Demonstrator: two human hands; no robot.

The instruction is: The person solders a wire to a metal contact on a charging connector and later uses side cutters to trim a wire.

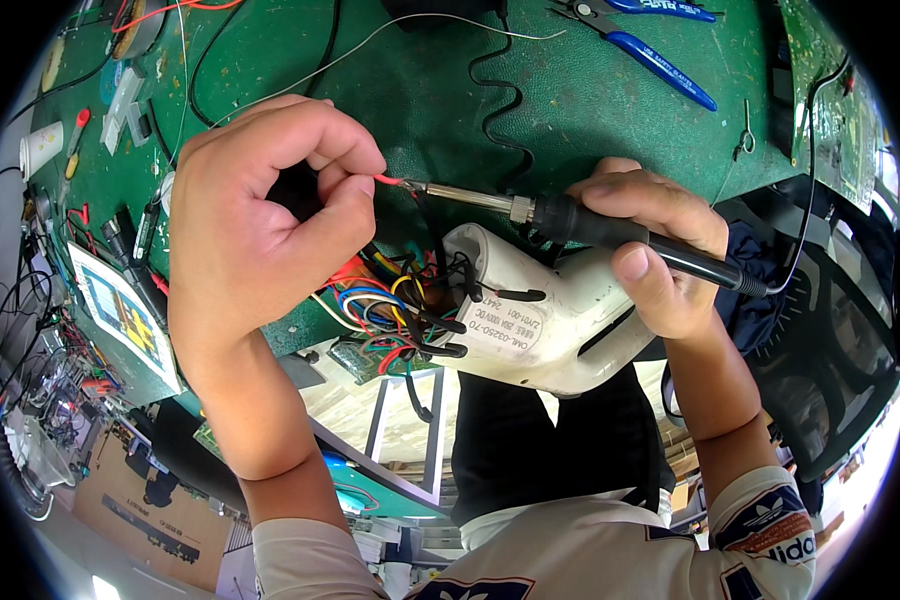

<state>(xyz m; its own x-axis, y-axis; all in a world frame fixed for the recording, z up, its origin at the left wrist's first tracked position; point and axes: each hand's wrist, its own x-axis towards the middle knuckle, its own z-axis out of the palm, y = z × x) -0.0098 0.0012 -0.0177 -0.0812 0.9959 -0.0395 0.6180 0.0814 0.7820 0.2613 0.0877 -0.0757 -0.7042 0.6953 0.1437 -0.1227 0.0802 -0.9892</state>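
Observation:
My left hand [245,210] is closed in a pinch, with the end of a red wire [387,180] sticking out between thumb and forefinger. Wrapped round the dark grip of a soldering iron [595,224] is my right hand [670,215]. The iron points left, its metal tip at the bared end of the red wire; whether they touch is hard to tell. Below lies a white curved plastic housing [560,335] with a printed label. From its left end spills a bundle of coloured wires [385,305], several of them ending in black sleeves. My left hand hides part of the bundle.
Blue-handled cutters [660,70] lie at the far right on the green mat [610,120]. A thin silvery wire [390,25] arcs across the back, near a black coiled cord [498,90]. Circuit boards [835,110] stand at right. Left are a printed sheet [125,315] and a cup [42,150].

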